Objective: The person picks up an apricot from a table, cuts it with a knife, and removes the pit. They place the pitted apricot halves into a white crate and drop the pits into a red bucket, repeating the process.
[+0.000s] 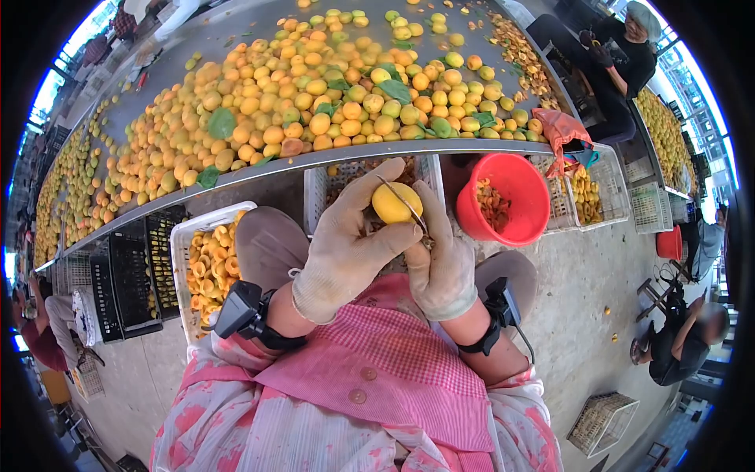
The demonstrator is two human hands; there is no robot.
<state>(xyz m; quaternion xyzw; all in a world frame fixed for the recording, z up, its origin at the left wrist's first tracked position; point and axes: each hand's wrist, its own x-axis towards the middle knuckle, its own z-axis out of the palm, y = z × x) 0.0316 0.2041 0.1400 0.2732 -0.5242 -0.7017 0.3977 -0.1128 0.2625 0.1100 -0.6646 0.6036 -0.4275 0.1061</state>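
Note:
My left hand point(355, 234), in an off-white knit glove, is closed around a yellow apricot point(395, 203), with the thumb below it and the fingers behind. My right hand point(440, 270), gloved as well, is closed at the apricot's right side. Its fingers hold a thin, curved metal pitting tool point(403, 201) that lies across the front of the fruit. The tool's lower end is partly hidden by the fingers. Both hands are above my lap. Behind them a white crate point(316, 197) stands under the table edge, its contents partly covered by the hands.
A metal table point(259, 23) bears a large heap of apricots and leaves. At left is a white crate point(179, 259) of apricot halves, beside black crates point(122, 291). A red bucket point(525, 206) with pieces stands at right, near another crate point(617, 185). Other people sit on both sides.

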